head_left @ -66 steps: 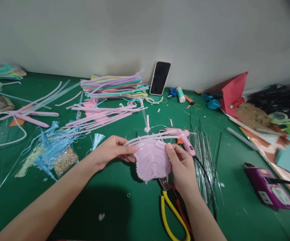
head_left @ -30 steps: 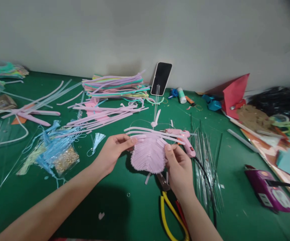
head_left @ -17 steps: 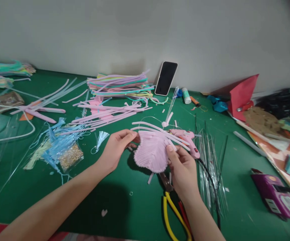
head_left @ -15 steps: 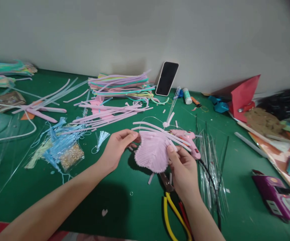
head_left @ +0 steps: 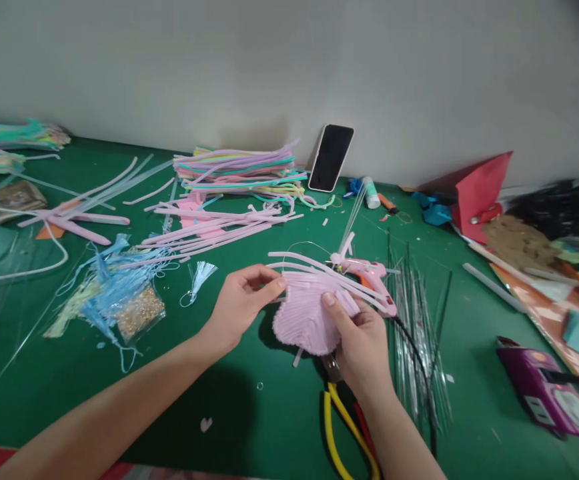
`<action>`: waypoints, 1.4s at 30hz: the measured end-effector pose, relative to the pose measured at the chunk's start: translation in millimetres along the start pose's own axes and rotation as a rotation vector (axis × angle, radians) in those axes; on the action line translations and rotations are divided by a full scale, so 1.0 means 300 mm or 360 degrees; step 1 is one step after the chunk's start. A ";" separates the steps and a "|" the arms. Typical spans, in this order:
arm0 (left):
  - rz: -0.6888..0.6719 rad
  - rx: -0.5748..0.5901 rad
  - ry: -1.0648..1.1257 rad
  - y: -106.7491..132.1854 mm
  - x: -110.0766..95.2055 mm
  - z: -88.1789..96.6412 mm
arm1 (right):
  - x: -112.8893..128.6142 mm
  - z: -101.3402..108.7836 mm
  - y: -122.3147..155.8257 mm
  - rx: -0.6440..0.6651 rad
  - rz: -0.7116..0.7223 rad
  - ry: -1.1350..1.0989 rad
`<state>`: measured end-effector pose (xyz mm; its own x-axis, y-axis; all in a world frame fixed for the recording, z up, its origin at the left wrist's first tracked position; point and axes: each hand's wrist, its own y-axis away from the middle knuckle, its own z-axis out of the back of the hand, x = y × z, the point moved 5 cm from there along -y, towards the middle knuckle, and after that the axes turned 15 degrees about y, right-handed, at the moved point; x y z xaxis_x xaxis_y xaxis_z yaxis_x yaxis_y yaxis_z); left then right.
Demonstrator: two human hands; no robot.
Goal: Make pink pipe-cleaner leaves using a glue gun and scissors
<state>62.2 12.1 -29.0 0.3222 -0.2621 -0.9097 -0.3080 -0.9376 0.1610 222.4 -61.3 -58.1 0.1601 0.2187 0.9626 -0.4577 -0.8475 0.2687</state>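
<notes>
A lilac panel of pipe cleaners (head_left: 302, 317), laid side by side with a scalloped lower edge, is held up between both hands. My right hand (head_left: 362, 333) grips its right side, thumb on the front face. At the upper left corner, my left hand (head_left: 247, 300) pinches the panel's edge between thumb and fingers. Loose pipe cleaner ends stick out along its top to both sides. Behind its right side lies a pink glue gun (head_left: 377, 273). Pliers with yellow handles (head_left: 337, 427) lie below, partly covered by my right hand and the panel.
Bundled pastel pipe cleaners (head_left: 239, 167) and a phone (head_left: 331, 158) stand along the wall. Blue tassels (head_left: 107, 280) and a bag of gold beads (head_left: 140, 313) lie left. Thin wires (head_left: 414, 347), a purple device (head_left: 549, 390) and a red paper piece (head_left: 479, 193) are right.
Both hands have moved slightly with the panel, which sits a little lower and is tilted differently. My right thumb has shifted left across its face. The camera view has shifted slightly.
</notes>
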 end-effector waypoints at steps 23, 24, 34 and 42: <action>-0.1074 -0.0135 -0.0985 0.040 -0.207 0.061 | 0.069 0.002 0.025 0.0184 0.0327 0.0465; -0.1137 -0.0053 -0.1079 0.041 -0.212 0.059 | 0.074 -0.012 0.038 0.0233 0.0299 0.0518; -0.0890 0.0476 -0.1282 0.062 -0.161 -0.016 | 0.105 -0.181 0.099 0.0722 0.0015 0.0025; -0.1247 0.0316 -0.1346 0.060 -0.182 -0.016 | 0.102 -0.169 0.067 0.0476 -0.0057 -0.0047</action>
<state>43.4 8.4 25.4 -0.1894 0.6777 -0.7105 -0.4482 -0.7035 -0.5515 173.9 -47.0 -21.5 0.1991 0.2407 0.9500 -0.1741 -0.9452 0.2760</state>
